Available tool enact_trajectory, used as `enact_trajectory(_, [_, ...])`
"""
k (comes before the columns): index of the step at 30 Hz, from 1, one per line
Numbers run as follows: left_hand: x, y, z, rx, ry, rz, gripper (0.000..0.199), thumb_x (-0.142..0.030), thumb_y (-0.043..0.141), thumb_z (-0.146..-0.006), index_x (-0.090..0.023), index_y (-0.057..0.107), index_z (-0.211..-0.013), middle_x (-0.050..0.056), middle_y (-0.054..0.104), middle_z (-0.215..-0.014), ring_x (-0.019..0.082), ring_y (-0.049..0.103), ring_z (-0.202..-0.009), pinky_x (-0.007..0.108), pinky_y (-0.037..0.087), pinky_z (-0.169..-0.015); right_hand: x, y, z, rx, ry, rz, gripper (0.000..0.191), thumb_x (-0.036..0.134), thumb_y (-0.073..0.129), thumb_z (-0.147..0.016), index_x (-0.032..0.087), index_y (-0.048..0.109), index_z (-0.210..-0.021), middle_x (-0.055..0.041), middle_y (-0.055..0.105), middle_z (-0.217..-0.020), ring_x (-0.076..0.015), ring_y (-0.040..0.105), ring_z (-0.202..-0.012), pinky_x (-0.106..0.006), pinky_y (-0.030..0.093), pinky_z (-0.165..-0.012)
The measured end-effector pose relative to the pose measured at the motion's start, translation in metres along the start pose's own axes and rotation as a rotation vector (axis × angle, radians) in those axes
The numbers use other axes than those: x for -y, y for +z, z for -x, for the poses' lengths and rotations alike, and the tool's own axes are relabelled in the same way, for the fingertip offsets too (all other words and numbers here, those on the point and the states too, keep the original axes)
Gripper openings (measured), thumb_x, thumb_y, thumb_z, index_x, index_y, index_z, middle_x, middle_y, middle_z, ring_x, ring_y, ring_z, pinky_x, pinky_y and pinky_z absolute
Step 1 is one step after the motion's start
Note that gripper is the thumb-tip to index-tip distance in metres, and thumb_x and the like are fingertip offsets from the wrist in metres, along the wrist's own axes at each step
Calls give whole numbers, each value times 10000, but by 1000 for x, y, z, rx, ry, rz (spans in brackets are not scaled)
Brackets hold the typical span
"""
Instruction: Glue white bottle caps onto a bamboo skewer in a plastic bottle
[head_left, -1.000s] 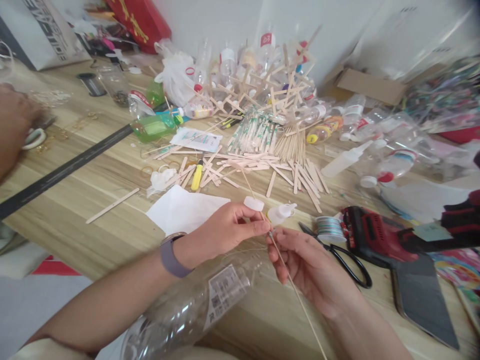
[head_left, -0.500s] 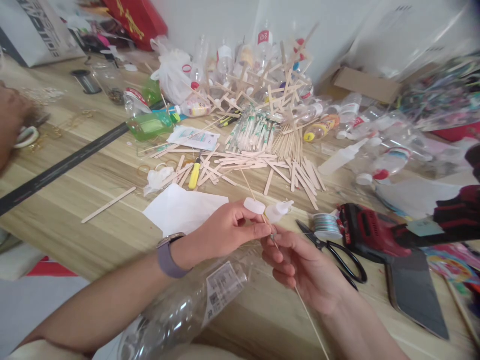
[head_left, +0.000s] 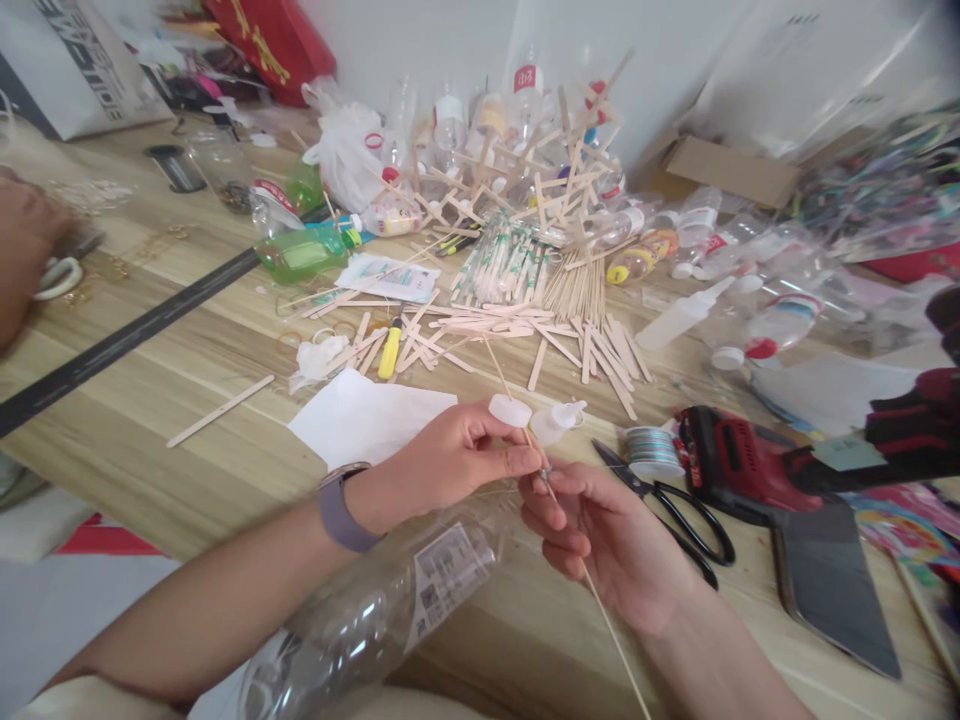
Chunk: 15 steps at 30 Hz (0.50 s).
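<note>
A thin wooden skewer (head_left: 613, 630) runs slantwise through both my hands. My left hand (head_left: 457, 455), with a watch at the wrist, pinches it between thumb and fingers. Just below, my right hand (head_left: 600, 530) holds the same skewer, its fingers curled round it. Between the fingertips sits a small greyish piece (head_left: 545, 474) on the skewer, too small to name. A white bottle cap (head_left: 510, 410) shows beside my left fingers, seemingly on the skewer. Behind the hands is a small white dropper bottle (head_left: 555, 422). Beneath my left forearm lies a large clear plastic bottle (head_left: 352, 630).
Black scissors (head_left: 694, 530), a thread spool (head_left: 654, 451), a red and black power tool (head_left: 731, 460) and a phone (head_left: 832, 585) lie at right. Ahead are craft sticks (head_left: 495, 325), a yellow screwdriver (head_left: 390, 350), white paper (head_left: 367, 415) and many bottles. Another person's hand (head_left: 30, 240) is at far left.
The lower end of the skewer has swung slightly left, and my right fingers have shifted a little with it. My left hand keeps its pinch. The other person's hand has moved slightly.
</note>
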<state>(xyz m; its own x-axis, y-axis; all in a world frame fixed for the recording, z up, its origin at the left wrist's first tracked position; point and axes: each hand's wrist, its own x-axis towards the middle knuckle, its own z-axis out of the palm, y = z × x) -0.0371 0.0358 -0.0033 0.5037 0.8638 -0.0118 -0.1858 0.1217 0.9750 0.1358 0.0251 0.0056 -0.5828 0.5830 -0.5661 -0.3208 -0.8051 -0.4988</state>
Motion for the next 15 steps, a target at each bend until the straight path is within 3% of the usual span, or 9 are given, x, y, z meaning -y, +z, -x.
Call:
enact_trajectory(8, [1,0,0,58,-27,112,260,-350,606,-860,-132,650,-728,42,660,-758,157,639,-751,320,470,-832,0,0,1,-9,-56,45,115,229,714,-682,143,637,-679,48,554,-534,-30,402,-371,-147,433,-364])
enact_trajectory(15, [2,-1,0,2,-3,16,272,-381,617,-849,-136,668,-742,50,673,-777,161,613,-801,307,456,-832,-1,0,0,-5,-38,22,125,209,714,-678,162,602,-708,65,520,-539,-23,353,-378,-124,367,-346])
